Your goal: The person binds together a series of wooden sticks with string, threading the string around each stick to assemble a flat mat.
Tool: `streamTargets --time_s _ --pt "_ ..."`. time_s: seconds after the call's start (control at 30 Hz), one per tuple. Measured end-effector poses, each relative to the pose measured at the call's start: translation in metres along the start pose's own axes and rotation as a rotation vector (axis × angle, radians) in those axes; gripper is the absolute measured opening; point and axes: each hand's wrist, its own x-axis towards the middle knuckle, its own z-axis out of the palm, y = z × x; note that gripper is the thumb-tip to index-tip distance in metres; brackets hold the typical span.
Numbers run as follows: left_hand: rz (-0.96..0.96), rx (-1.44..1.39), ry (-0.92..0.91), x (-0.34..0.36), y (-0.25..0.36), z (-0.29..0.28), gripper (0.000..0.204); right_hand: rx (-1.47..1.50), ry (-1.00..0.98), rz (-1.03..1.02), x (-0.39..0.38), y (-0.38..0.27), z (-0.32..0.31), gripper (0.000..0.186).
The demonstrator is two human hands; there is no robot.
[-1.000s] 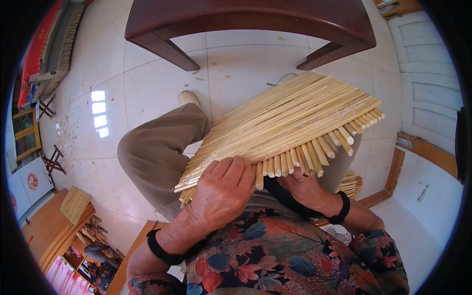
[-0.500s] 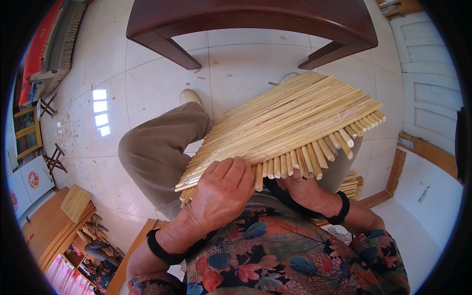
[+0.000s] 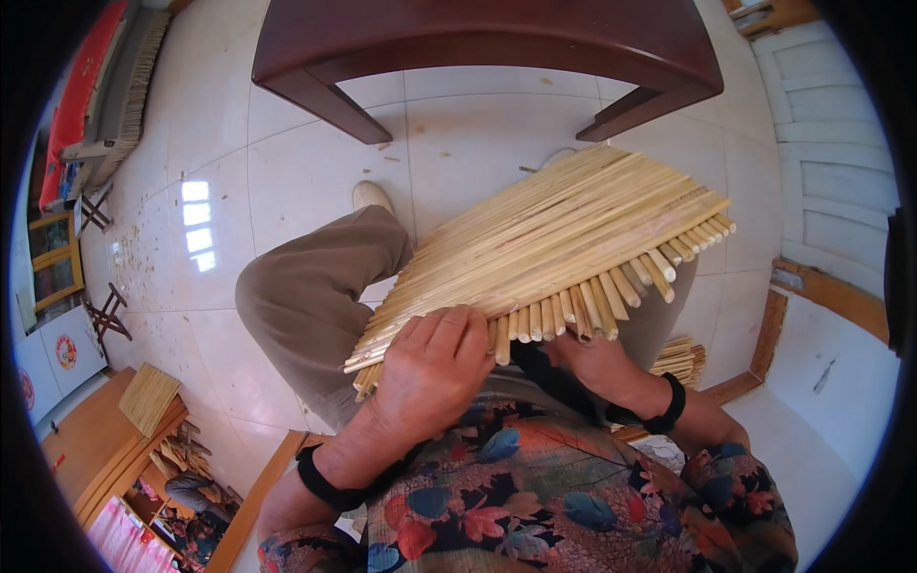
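A flat mat of pale straw-coloured stalks [image 3: 554,244], laid side by side, rests across my lap, its cut ends pointing toward me. My left hand [image 3: 430,368] lies on the mat's near left corner, fingers curled over the stalk ends and gripping them. Under the near right edge sits my right hand [image 3: 597,358], mostly hidden, holding the mat from below. Both wrists wear black bands. My bent left knee [image 3: 306,296] in khaki trousers shows left of the mat.
A dark red-brown wooden table [image 3: 478,43] stands just ahead on the white tiled floor [image 3: 239,191]. More cut stalks [image 3: 680,358] lie by my right side. A small woven mat [image 3: 148,396] sits on wooden furniture at lower left. White panelled doors [image 3: 831,162] are on the right.
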Motion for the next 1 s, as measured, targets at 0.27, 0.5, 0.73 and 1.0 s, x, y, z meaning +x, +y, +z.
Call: streamTargets --time_s 0.27,0.5,0.73,1.0 --pt "0.016 -0.012 -0.006 0.002 0.001 -0.003 0.039 0.121 0.000 0.021 -0.001 -0.005 0.004 0.006" --pt "0.006 -0.057 -0.028 0.004 0.002 -0.003 0.042 0.097 -0.033 -0.060 0.000 0.005 0.005 0.006" --pt "0.052 -0.050 -0.029 0.004 0.001 -0.004 0.043 0.232 -0.023 0.009 0.000 0.013 0.010 0.009" --pt "0.067 -0.047 -0.056 0.001 -0.002 -0.006 0.045 0.246 -0.020 -0.027 0.000 0.009 0.012 0.014"
